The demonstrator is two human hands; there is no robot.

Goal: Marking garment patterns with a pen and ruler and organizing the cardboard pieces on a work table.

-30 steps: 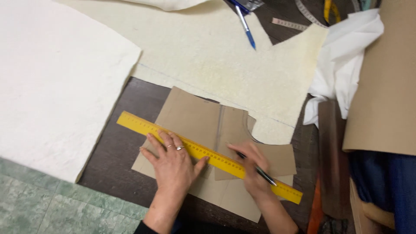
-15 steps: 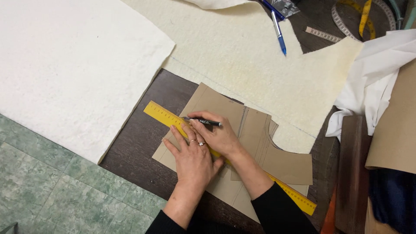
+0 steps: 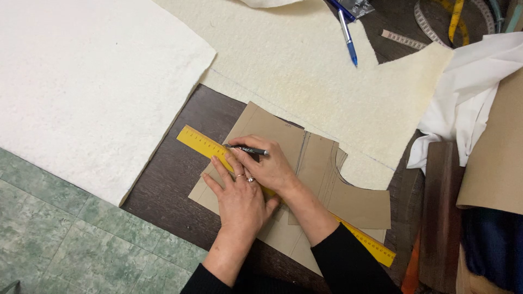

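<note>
My left hand (image 3: 239,198) lies flat on a long yellow ruler (image 3: 199,141), pressing it onto a brown paper pattern piece (image 3: 357,204). My right hand (image 3: 267,166) crosses just above it and grips a dark pen (image 3: 250,149), its tip at the ruler's upper edge near the pattern's left corner. The ruler runs diagonally from upper left to lower right, where its far end (image 3: 376,250) shows past my sleeve. The pattern rests on a dark wooden table (image 3: 174,179).
Cream felt-like fabric (image 3: 305,76) lies above the pattern, a white sheet (image 3: 81,87) at left. A blue pen (image 3: 348,43), tape measures (image 3: 430,22), white cloth (image 3: 468,103) and brown card (image 3: 496,158) sit right. Green tiled floor (image 3: 65,250) shows lower left.
My right hand with the pen has travelled along the ruler from its lower right end to its upper left part. My left hand stays pressed on the ruler.
</note>
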